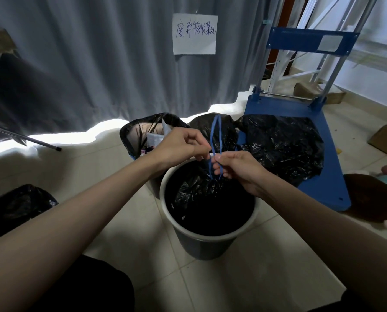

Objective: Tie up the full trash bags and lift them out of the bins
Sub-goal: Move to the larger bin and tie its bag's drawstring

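A round grey bin [210, 244] stands on the floor in front of me with a black trash bag [201, 194] inside, its mouth gathered. A blue drawstring [215, 136] rises from the gathered mouth in a tall loop. My left hand [179, 147] pinches the string from the left. My right hand [240, 168] pinches it lower down, its fingers curled round the strands just above the bag. Behind stands a second bin [129, 140] lined in black, open, with paper rubbish showing.
Black filled bags [282, 145] lie on a blue hand cart [323, 181] at the right. Another black bag [16, 206] sits at the left. A grey curtain with a paper sign [194, 33] hangs behind. Cardboard boxes and a plush toy lie at the far right.
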The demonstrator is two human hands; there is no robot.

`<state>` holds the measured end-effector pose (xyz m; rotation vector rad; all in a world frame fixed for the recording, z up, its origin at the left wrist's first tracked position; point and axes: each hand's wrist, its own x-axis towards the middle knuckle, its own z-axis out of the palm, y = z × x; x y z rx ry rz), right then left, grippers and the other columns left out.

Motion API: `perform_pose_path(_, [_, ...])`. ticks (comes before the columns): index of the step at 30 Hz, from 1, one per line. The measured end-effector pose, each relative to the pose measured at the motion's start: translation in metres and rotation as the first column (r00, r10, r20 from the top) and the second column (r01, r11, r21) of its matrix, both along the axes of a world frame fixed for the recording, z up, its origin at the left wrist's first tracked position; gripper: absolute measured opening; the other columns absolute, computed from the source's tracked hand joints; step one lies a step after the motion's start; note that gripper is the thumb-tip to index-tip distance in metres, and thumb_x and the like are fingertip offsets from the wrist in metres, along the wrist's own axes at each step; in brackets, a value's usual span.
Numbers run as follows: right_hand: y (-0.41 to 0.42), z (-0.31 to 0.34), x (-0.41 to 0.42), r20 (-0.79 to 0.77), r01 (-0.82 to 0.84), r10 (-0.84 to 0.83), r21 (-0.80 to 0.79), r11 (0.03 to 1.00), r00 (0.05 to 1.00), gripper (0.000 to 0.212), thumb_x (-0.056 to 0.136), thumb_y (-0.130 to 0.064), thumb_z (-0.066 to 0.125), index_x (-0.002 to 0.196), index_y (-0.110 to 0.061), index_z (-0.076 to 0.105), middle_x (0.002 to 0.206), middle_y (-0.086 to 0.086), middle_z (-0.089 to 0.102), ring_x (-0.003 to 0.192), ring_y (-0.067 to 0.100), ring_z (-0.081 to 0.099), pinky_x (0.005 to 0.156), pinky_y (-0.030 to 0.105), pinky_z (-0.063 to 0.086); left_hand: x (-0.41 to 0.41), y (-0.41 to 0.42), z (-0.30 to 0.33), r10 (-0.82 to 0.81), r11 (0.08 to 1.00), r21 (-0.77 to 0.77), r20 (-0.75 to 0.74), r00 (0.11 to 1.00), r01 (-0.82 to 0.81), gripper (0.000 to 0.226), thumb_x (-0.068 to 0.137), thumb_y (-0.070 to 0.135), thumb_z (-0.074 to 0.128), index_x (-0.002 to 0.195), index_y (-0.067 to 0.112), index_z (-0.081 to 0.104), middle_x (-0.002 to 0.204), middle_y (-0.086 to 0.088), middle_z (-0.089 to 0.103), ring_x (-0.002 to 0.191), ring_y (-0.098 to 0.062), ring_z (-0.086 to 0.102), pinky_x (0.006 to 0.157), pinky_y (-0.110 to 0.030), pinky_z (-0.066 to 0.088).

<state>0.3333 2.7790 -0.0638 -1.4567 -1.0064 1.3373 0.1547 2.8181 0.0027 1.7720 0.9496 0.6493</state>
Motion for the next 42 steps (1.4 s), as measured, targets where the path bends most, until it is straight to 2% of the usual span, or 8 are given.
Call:
perform_pose_path(5, [-0.002,0.007,-0.008,0.308,-0.172,0.171,-0.023,0.985,0.936,0.023,0.092,-0.012,0.058,0.084,-0.001,0.075,0.066,-0.001,0.06,0.055,0.005,0.051,0.053,0.018,0.041,0.005,0.001,-0.002,0.01,1.0,0.006,0.016,1.0,-0.01,0.01,0.082,-0.007,0.063,0.091,-0.008,0.068,0.078,-0.018,0.072,0.065,-0.008,0.064,0.062,-0.012,0.048])
perform_pose_path(11, [-0.009,0.016,-0.006,0.32,-0.285,0.27,-0.002,0.959,0.908,0.022,0.094,-0.027,0.062,0.088,-0.016,0.081,0.074,-0.002,0.064,0.062,0.006,0.05,0.06,0.017,0.042,0.006,0.008,-0.01,0.071,0.997,-0.006,0.051,0.996,-0.071,0.018,0.081,0.0,0.07,0.099,0.0,0.068,0.086,-0.017,0.074,0.074,-0.015,0.065,0.076,-0.022,0.053])
perform_pose_path(15, [-0.006,0.009,-0.001,0.314,-0.219,0.211,-0.009,0.976,0.926,0.032,0.099,-0.025,0.055,0.093,-0.002,0.076,0.069,0.0,0.061,0.058,0.006,0.05,0.055,0.016,0.042,0.0,0.015,-0.023,0.035,0.999,0.016,-0.187,0.982,-0.033,0.053,0.07,0.021,0.087,0.116,0.017,0.063,0.09,-0.001,0.074,0.089,-0.012,0.068,0.088,-0.028,0.052])
perform_pose_path(17, [-0.006,0.008,0.001,0.337,-0.198,0.193,-0.02,0.98,0.921,0.035,0.1,-0.027,0.054,0.082,-0.003,0.072,0.071,0.006,0.061,0.061,0.01,0.053,0.057,0.019,0.043,-0.003,0.015,-0.026,0.028,0.996,0.085,-0.283,0.959,-0.004,0.039,0.071,0.021,0.087,0.105,0.016,0.071,0.08,0.003,0.071,0.08,-0.011,0.066,0.084,-0.03,0.051])
perform_pose_path(21, [-0.008,0.01,0.002,0.265,-0.156,0.151,-0.004,0.988,0.952,0.032,0.101,-0.026,0.052,0.082,-0.009,0.07,0.069,0.004,0.063,0.06,0.01,0.055,0.055,0.019,0.043,-0.007,0.014,-0.024,0.038,0.993,0.115,-0.251,0.967,-0.009,0.011,0.074,0.02,0.083,0.082,0.014,0.079,0.075,-0.007,0.073,0.071,-0.021,0.066,0.073,-0.03,0.052])
perform_pose_path(27, [-0.012,0.008,0.01,-0.071,0.035,-0.036,-0.021,0.999,0.997,0.024,0.101,-0.021,0.053,0.109,-0.008,0.071,0.072,0.003,0.057,0.064,0.01,0.066,0.059,0.015,0.054,-0.018,0.019,-0.023,0.055,0.998,0.018,-0.264,0.963,-0.052,0.013,0.071,0.02,0.085,0.079,0.012,0.08,0.069,0.0,0.072,0.065,-0.005,0.06,0.067,-0.017,0.048])
perform_pose_path(35, [-0.013,0.009,0.007,-0.024,-0.007,0.008,0.055,0.998,1.0,0.016,0.094,-0.012,0.062,0.101,-0.002,0.073,0.075,0.011,0.068,0.064,0.009,0.066,0.062,0.013,0.054,-0.004,0.017,-0.026,0.041,0.984,0.177,-0.424,0.905,0.038,0.03,0.067,0.053,0.082,0.086,0.03,0.078,0.073,0.012,0.069,0.071,-0.001,0.062,0.067,-0.021,0.047])
perform_pose_path(42, [-0.015,0.009,0.003,0.017,-0.042,0.04,0.122,0.992,0.999,0.015,0.087,-0.008,0.07,0.087,0.006,0.072,0.073,0.012,0.066,0.061,0.009,0.06,0.06,0.016,0.052,0.014,0.009,-0.036,-0.107,0.992,0.028,-0.292,0.95,0.12,0.017,0.068,0.025,0.088,0.083,0.025,0.079,0.071,0.009,0.073,0.068,0.003,0.06,0.077,-0.02,0.048])
